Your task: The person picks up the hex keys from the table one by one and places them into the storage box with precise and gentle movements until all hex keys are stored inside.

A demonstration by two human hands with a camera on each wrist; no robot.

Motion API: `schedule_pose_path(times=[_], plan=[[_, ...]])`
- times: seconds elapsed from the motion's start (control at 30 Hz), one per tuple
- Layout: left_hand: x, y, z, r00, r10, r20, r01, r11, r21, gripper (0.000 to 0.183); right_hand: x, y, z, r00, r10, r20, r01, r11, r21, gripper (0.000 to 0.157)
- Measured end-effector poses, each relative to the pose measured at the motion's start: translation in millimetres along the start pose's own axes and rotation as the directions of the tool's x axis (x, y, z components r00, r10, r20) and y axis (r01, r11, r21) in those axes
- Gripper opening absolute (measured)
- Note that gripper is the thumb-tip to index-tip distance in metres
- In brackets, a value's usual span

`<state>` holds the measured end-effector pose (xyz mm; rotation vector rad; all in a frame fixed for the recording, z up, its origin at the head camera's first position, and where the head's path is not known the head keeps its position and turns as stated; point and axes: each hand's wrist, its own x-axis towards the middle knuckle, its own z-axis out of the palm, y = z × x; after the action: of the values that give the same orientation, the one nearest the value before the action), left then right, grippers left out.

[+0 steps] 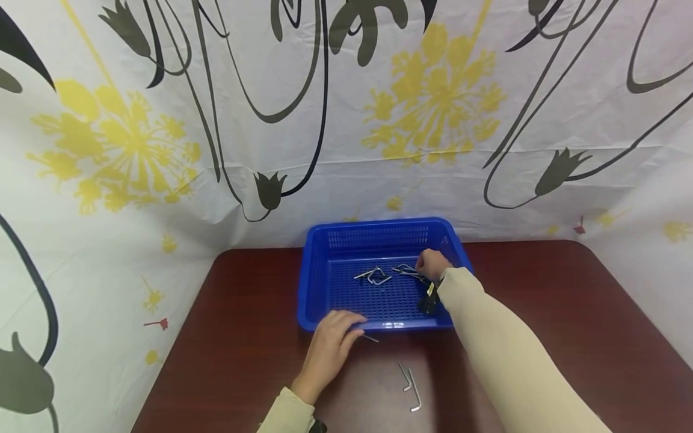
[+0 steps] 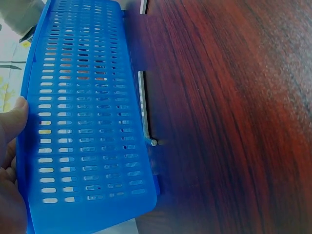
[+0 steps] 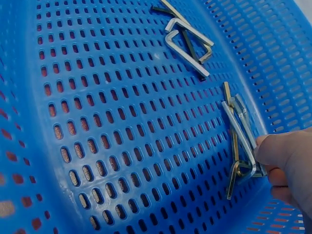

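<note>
A blue plastic basket (image 1: 379, 316) with slotted walls stands on the table. My left hand (image 1: 331, 341) holds its front rim, fingers over the top and thumb outside. My right hand (image 1: 433, 264) reaches inside at the right and pinches at a silver hex key (image 3: 240, 134) in a small pile. A brass-coloured hex key (image 3: 234, 146) lies among that pile. Left of it in the basket is a second cluster of silver and dark hex keys (image 3: 187, 53). Under the front rim, partly hidden by the left thumb, a hex key (image 1: 370, 338) lies on the table.
Two more silver hex keys, one shorter (image 1: 405, 377) and one longer (image 1: 414, 391), lie on the dark red-brown table (image 1: 254, 307) in front of the basket. A white patterned cloth (image 1: 346, 138) hangs behind and at both sides.
</note>
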<state>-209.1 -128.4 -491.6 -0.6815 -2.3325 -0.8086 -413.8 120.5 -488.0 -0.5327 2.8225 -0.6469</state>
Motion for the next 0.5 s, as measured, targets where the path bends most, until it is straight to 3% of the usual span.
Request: schedule_pose_path(times=[0.5], plan=[[0.0, -0.3, 0.1, 1.0, 0.007, -0.016, -0.006, 1.0, 0.003, 0.019, 2.0, 0.8, 1.5, 1.0, 0.026, 0.015, -0.027, 0.999, 0.035, 0.01]])
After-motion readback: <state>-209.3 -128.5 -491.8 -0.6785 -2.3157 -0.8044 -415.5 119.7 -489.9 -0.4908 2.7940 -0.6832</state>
